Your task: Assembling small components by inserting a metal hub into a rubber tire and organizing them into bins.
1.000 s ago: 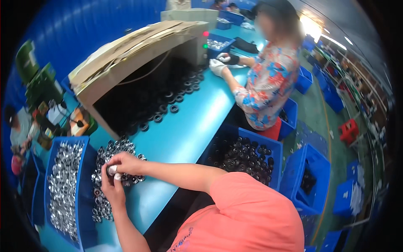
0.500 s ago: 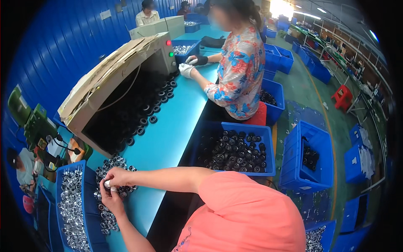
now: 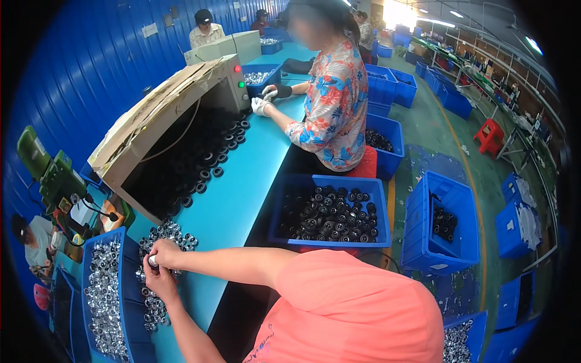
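Left hand point(image 3: 158, 280) and right hand point(image 3: 162, 253) meet at 8 o'clock over heap of silver metal rings point(image 3: 158, 302) on teal bench point(image 3: 242, 181). Both pinch one small silver ring point(image 3: 152, 261) between fingertips. Blue bin of silver rings point(image 3: 106, 296) just beside heap, at 9 o'clock. Blue crate of black parts point(image 3: 330, 212) at 3 o'clock of hands. Co-worker in floral shirt point(image 3: 330, 109) at 12 o'clock, gloved hands on bench.
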